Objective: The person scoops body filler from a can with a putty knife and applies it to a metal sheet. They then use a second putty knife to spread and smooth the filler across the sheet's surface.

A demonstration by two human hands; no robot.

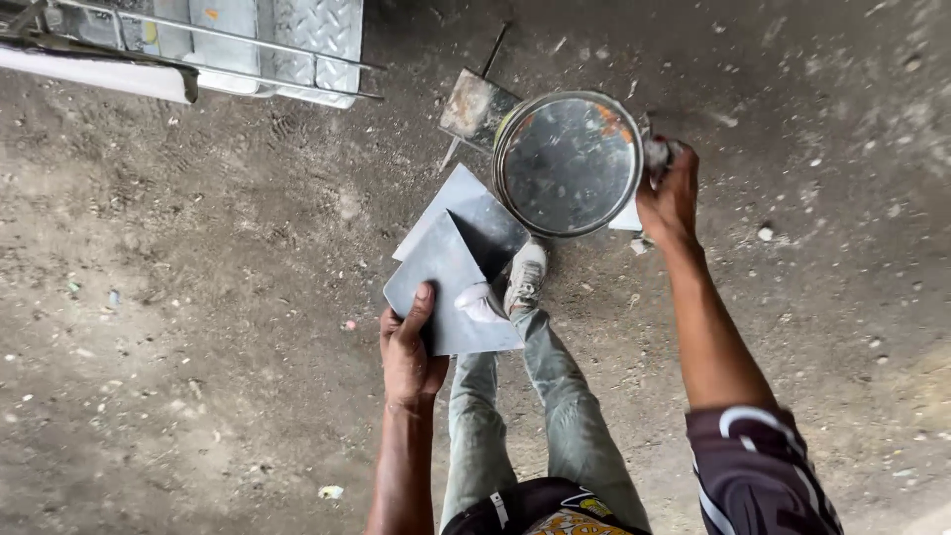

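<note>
Above gritty dirt, left hand [408,349] fingers clamped on flat grey tiles [451,277], right hand [669,195] fingers clenched around round metal pan [567,163]

Bare forearms, both hands [408,347] [669,193] ungloved. Right arm: short dark sleeve [753,471], white curved stripes. Faded grey-green jeans [555,416]. Grey-white sneaker [525,277], laced. Dark waist, white and yellow markings.

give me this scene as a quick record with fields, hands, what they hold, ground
left hand: grips the edge of a grey square tile, thumb on top
tile surface: small white lump on it
right hand: holds a round metal can by its rim side
can contents: dark, glossy, hard to tell what
ground: dusty, littered with chips
nearby: trowel on the ground; metal rack at top left
</note>
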